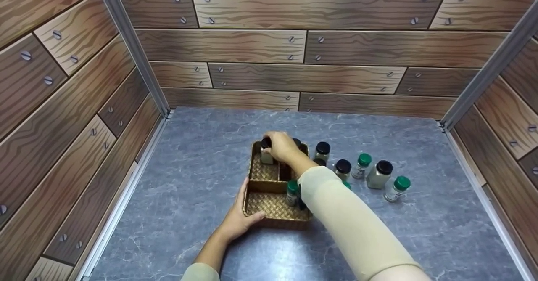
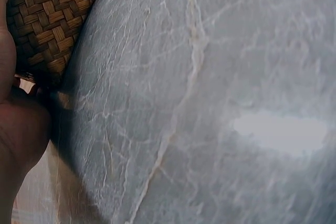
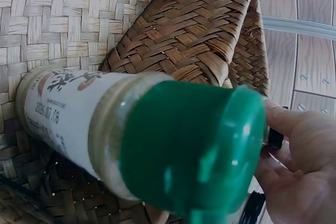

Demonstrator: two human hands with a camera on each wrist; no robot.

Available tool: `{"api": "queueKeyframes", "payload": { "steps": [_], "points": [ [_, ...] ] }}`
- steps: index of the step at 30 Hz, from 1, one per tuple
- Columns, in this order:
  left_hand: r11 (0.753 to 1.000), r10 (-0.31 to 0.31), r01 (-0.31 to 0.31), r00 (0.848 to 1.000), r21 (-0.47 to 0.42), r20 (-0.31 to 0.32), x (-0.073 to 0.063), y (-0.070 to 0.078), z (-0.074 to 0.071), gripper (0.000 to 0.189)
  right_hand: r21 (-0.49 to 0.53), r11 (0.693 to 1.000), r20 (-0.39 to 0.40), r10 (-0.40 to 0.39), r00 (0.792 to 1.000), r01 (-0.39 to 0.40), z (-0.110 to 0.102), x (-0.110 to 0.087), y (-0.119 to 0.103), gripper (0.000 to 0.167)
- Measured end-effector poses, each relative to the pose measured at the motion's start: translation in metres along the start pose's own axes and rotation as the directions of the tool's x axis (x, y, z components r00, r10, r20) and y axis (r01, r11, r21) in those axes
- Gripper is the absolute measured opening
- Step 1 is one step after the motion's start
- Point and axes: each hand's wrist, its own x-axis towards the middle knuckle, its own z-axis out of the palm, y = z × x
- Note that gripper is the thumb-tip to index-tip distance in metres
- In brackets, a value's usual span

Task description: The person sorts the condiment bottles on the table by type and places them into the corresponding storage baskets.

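Note:
A woven basket [image 1: 265,210] with dividers stands in the middle of the table. My left hand [image 1: 238,222] grips its near left corner, thumb at the front rim and fingers along the left wall. In the back left compartment, my right hand [image 1: 284,147] pinches a black-capped spice jar [image 1: 267,158] near its cap. The jar is upright, partly covered by the fingers. A green-capped spice jar [image 1: 292,194] stands in the front compartment, large in the right wrist view with its printed label. Another black cap [image 1: 296,142] shows at the back right compartment, mostly behind the right hand.
Right of the basket stand several jars, among them black-capped ones [image 1: 323,149] [image 1: 379,175] and green-capped ones [image 1: 361,166] [image 1: 397,188]. My right sleeve [image 1: 357,226] covers some of them. Wood-patterned walls [image 1: 260,45] enclose the grey marbled table [image 1: 168,213] at the back and sides.

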Motion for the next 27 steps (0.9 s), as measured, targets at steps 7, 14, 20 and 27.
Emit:
{"api": "queueKeyframes", "payload": {
  "steps": [7,14,20,27],
  "points": [
    [1.0,-0.007,0.007,1.0,0.006,-0.001,-0.001,0.001,0.0,0.12,-0.008,1.0,0.024,-0.025,0.999,0.025,-0.001,-0.002,0.0,0.059],
    [1.0,-0.015,0.015,1.0,-0.001,0.001,-0.001,-0.002,0.002,0.121,0.036,0.999,0.017,-0.014,1.0,0.013,-0.006,-0.011,-0.002,0.06],
    [1.0,-0.006,0.006,1.0,0.018,-0.001,-0.001,-0.002,0.002,0.121,0.088,0.995,-0.02,-0.053,0.998,0.055,-0.008,-0.02,-0.004,0.058],
    [0.999,-0.025,0.025,1.0,0.028,-0.009,-0.001,-0.002,0.003,0.12,0.174,0.981,-0.034,-0.075,0.997,0.079,-0.013,-0.037,-0.004,0.07]
  ]
}}
